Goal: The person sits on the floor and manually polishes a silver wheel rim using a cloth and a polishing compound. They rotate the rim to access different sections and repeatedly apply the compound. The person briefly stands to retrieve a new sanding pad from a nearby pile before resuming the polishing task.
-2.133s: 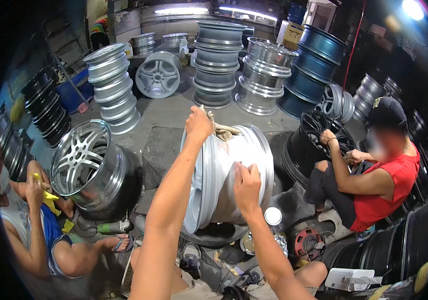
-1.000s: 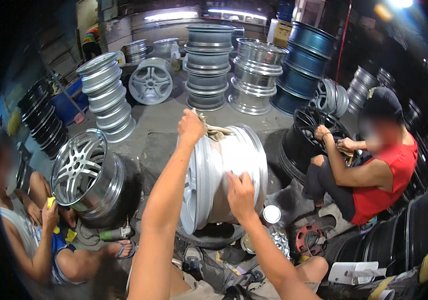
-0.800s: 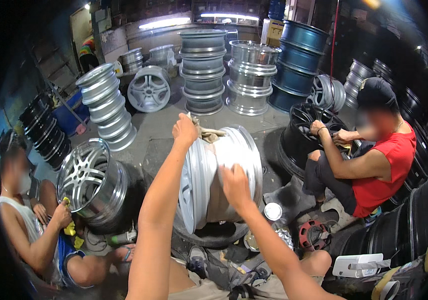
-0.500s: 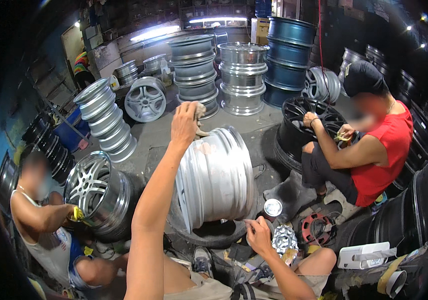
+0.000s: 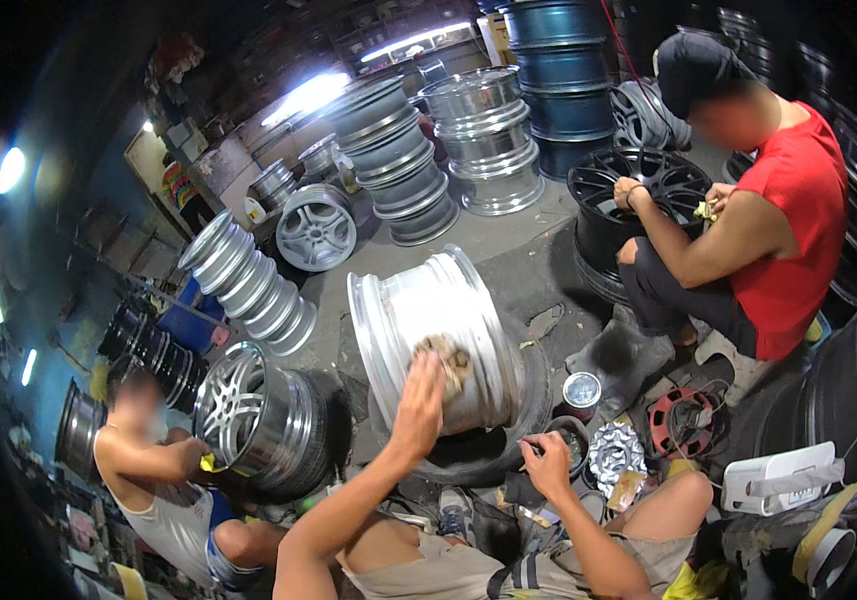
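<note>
A silver wheel rim (image 5: 404,300) lies on its side before me, resting on a black tyre (image 5: 539,400). My left hand (image 5: 423,405) presses a crumpled beige rag (image 5: 457,366) against the near part of the rim's barrel. Just right of the rim's near edge is my right hand (image 5: 552,466), its fingers curled and pinched together; what they hold, if anything, is too small to make out. A round tin (image 5: 581,390) and an open can (image 5: 577,445) stand beside that hand. A shiny silver wheel cover-like piece (image 5: 617,455) lies further right.
A co-worker in red (image 5: 789,230) wipes a black rim (image 5: 639,185) at right; another in a white top (image 5: 164,500) works at a polished rim (image 5: 269,420) at left. Stacked rims (image 5: 389,160) stand behind. A red reel (image 5: 679,420) and a white box (image 5: 779,476) lie at right.
My left hand has come down with the rag from the rim's far top to its near side. My right hand stays low, fingers still pinched. The whole view has tilted and shifted.
</note>
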Tool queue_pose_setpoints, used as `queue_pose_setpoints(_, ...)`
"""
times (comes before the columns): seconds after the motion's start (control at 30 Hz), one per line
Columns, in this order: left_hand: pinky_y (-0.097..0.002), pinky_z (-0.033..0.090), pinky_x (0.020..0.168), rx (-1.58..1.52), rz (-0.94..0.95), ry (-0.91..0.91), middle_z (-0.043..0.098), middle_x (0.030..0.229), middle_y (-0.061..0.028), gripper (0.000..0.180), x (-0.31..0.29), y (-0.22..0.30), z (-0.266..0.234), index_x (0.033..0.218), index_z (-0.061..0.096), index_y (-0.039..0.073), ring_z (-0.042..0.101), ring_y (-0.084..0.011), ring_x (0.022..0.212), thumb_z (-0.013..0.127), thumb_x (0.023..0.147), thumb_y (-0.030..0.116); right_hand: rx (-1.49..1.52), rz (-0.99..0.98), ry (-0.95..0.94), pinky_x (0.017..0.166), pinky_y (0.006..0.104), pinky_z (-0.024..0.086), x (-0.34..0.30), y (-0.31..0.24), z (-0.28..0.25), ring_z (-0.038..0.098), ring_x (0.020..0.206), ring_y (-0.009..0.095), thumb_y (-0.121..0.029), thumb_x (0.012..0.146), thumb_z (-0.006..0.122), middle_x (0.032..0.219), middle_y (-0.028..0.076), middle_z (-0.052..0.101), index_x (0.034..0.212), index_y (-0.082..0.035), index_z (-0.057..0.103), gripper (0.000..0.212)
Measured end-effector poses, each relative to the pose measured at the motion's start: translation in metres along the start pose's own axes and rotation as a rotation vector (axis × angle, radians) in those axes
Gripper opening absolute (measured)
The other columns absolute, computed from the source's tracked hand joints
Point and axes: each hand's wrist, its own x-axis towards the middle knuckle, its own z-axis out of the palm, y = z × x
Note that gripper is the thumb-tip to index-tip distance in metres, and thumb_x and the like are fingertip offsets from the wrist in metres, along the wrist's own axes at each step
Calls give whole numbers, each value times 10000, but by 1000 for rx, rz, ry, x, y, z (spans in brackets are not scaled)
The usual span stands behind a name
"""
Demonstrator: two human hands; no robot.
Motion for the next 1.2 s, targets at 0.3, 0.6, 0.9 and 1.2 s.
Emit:
queue_pose_setpoints(0.3,-456,500,877,-542,-39,-743,639,1056,-259,479,-137,24,80,1214,589,-4,607,-394,1037,693,780,170,-42,-17,-71,745,410,480,-15,28,18,601,801,326,-177,710,784,799,158,614,877,-51,735,215)
queue_pose_setpoints(0.6,-454,500,891,-168,-385,-1162,668,1033,-263,725,-147,-59,77,976,694,-66,639,-400,1009,626,786,630,-173,7,-242,734,427,470,-23,44,22,592,796,350,-214,770,729,805,181,603,811,-61,723,159)
queue_pose_setpoints(0.9,-461,467,871,-337,-300,-364,656,998,-225,324,-175,-76,120,967,675,31,591,-412,993,704,775,291,-200,-8,-523,751,455,489,-44,62,45,617,834,406,-223,775,725,847,219,641,895,-15,692,243)
queue_pose_setpoints(1.2,-484,490,843,-625,-572,-454,651,951,-286,338,-126,-66,73,991,660,-11,618,-449,954,643,727,200,-281,25,-653,841,480,487,-39,57,56,603,959,419,-200,806,688,973,225,631,943,-43,683,209)
